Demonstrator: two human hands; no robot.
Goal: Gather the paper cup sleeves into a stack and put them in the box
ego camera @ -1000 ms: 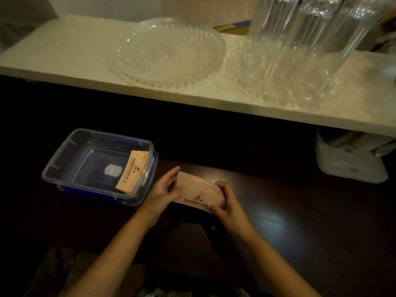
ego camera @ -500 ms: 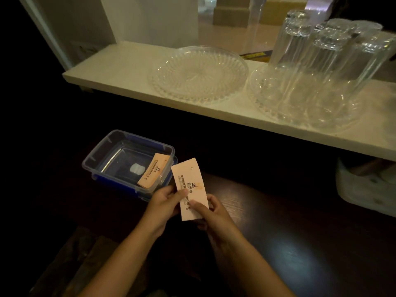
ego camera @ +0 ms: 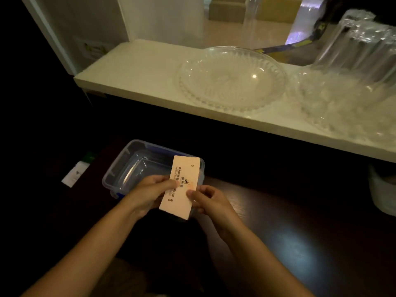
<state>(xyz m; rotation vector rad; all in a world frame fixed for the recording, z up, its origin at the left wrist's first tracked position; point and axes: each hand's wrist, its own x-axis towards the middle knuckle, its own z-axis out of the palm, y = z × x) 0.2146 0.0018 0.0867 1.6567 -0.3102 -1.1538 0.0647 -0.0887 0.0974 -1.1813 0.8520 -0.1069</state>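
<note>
A stack of pale orange paper cup sleeves (ego camera: 182, 187) with dark print stands on end between both hands, above the near right corner of the box. My left hand (ego camera: 150, 190) grips its left edge and my right hand (ego camera: 205, 199) grips its right edge. The clear plastic box (ego camera: 120, 168) with blue clips sits on the dark table, just beyond my hands. The stack hides the box's right side, so I cannot see whether a sleeve leans there.
A pale shelf (ego camera: 137, 69) runs across behind the box, carrying a clear glass dish (ego camera: 231, 80) and upturned glasses (ego camera: 353, 52) on a second dish. A small white card (ego camera: 75, 174) lies left of the box. A white container (ego camera: 383, 191) sits at the right edge.
The stack went from lying flat between my hands to standing on end, then moved left over the box corner. The single sleeve leaning in the box is now hidden behind it.
</note>
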